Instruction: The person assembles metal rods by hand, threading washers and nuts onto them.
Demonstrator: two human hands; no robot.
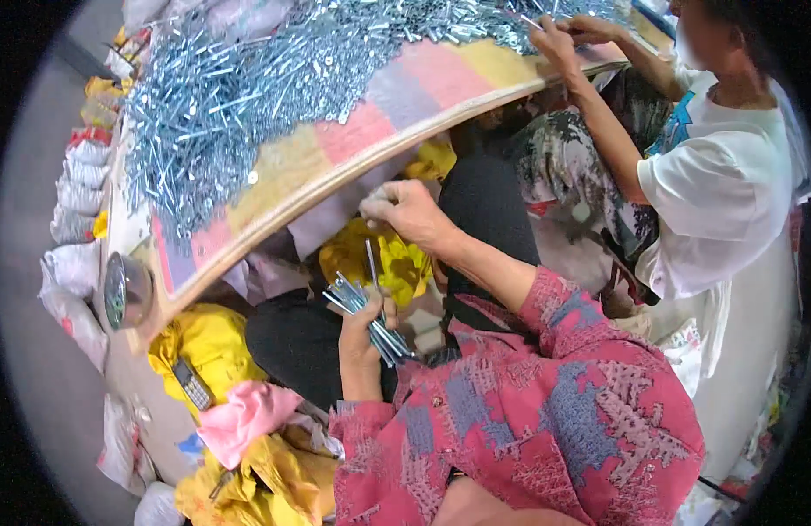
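A bundle of long thin silver bolts is gripped by my left hand, low over my lap. Their ends poke out above and below the fingers, and one stands up apart from the bunch. Farther up, close to the table edge, my right hand is closed with its fingers curled; whatever it may hold is hidden. Loose bolts, washers and other small metal parts make a wide, shiny heap on the table, which has a coloured check cover.
A co-worker sits at the right, both hands over the heap. A round container stands at the table's left corner. Yellow bags, a keypad phone and a pink cloth lie beside me. Filled white sacks line the left.
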